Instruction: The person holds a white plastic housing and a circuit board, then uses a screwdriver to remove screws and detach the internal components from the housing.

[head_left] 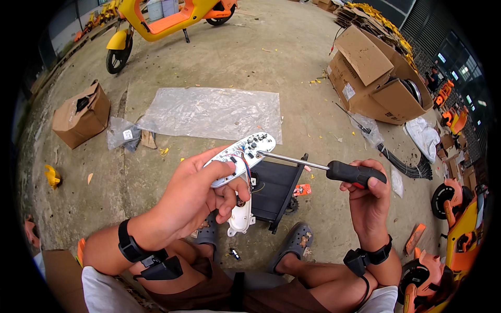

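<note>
My left hand (190,185) grips a long white circuit board (264,141) with rounded ends, thumb on its face and fingers beneath. Small dark components stud the board, and thin coloured wires (246,166) run off it. Below, an open white plastic housing (241,218) hangs by my left fingers; I cannot tell whether they hold it. A screwdriver (355,173) with a black and red handle is in my right hand (368,195), fingers closed round the grip. Its steel shaft points left, and the tip appears to touch the board near its far end.
A black frame-like stand (276,190) is on the concrete beneath the board, between my feet. Beyond it lies a clear plastic sheet (214,112). Cardboard boxes stand left (83,115) and right (373,75), with black cables (407,164) nearby. A yellow scooter (162,26) stands far off.
</note>
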Demonstrator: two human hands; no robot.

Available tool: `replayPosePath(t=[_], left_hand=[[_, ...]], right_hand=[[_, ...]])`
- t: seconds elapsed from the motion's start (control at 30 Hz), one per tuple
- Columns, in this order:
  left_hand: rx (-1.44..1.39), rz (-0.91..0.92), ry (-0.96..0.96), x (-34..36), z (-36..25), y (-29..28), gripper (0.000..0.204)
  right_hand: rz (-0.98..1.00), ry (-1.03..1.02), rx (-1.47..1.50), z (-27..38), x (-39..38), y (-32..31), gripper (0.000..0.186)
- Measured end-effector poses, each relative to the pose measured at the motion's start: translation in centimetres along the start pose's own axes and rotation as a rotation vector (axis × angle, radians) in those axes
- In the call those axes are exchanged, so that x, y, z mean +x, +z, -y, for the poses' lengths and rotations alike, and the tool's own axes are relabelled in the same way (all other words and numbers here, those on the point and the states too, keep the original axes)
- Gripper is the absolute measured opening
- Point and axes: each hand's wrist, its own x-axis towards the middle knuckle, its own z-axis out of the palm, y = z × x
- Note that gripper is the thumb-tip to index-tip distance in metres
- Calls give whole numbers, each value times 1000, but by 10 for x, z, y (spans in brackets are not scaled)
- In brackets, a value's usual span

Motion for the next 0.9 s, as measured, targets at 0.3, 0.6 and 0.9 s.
replayPosePath(t=[0.3,0.6,0.9], left_hand=[[4,-10,12,2,-1,-1,35],[-21,7,9,1,0,-2,37],[-49,7,2,1,-2,-2,35]], right_hand=[[3,-6,1,-1,0,0,39],[21,-18,5,-1,-1,0,39],[58,-26,-62,0,-1,1,41]])
